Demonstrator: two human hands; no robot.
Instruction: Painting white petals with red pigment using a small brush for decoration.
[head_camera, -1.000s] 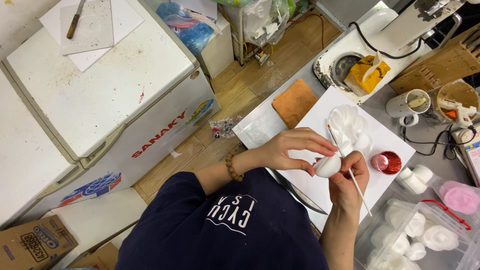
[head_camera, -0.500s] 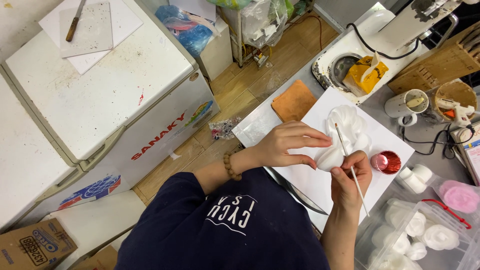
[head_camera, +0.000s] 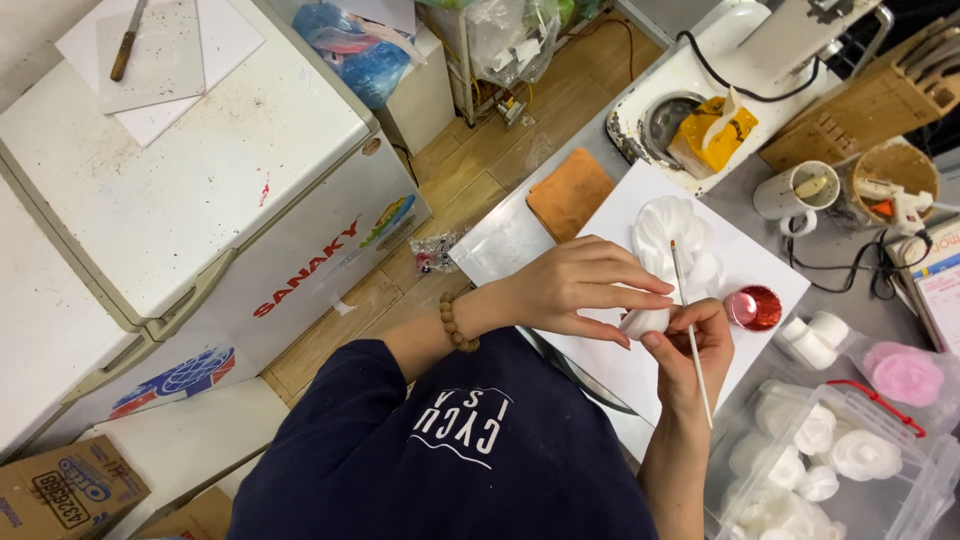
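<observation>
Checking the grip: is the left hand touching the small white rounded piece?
Touching. The head view shows the left hand with its fingers lying over the small white rounded piece.

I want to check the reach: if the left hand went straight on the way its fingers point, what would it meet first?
Probably the thin white stick in the right hand, just past the left hand.

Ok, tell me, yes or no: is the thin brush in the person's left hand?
No, the thin brush is held in the right hand, while the left hand grips the small white piece.
</observation>
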